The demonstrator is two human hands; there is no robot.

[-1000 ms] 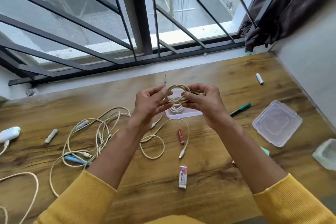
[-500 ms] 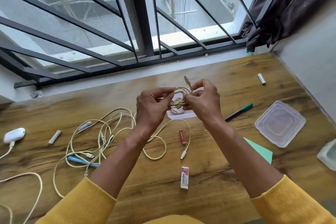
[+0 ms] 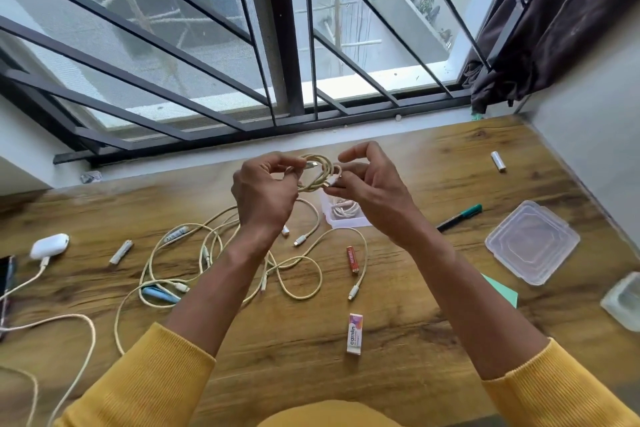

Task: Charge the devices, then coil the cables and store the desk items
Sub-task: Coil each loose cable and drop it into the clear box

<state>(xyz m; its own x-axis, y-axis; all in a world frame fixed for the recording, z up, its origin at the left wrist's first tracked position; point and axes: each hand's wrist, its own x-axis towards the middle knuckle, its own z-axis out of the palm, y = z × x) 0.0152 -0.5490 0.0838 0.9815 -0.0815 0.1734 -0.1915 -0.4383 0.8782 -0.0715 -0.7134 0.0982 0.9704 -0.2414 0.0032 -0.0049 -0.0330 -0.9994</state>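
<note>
A: Head view. Held up above the wooden desk (image 3: 433, 163): a small coiled cable (image 3: 317, 172), cream-coloured, between both hands.

B: Grip?

A: Left hand (image 3: 265, 192) curled round the coil's left side, fingers closed on the loops. Right hand (image 3: 369, 189) pinching the coil's right edge at the plug end, between thumb and lower fingers, index finger raised and bent above.

B: Under the grip?

A: Just below and behind the right hand, a small clear box (image 3: 346, 218) with another coiled cable inside. Below the left hand, a tangle of loose cables (image 3: 221, 253) spread on the desk. Lower right of the grip, a red battery (image 3: 352, 259) and an eraser (image 3: 355, 333).

B: Further out?

A: Right of the grip, a green marker (image 3: 460, 217) and a clear lid (image 3: 532, 246). Far left, a white earbud case (image 3: 49, 245), cable plugged in.
</note>
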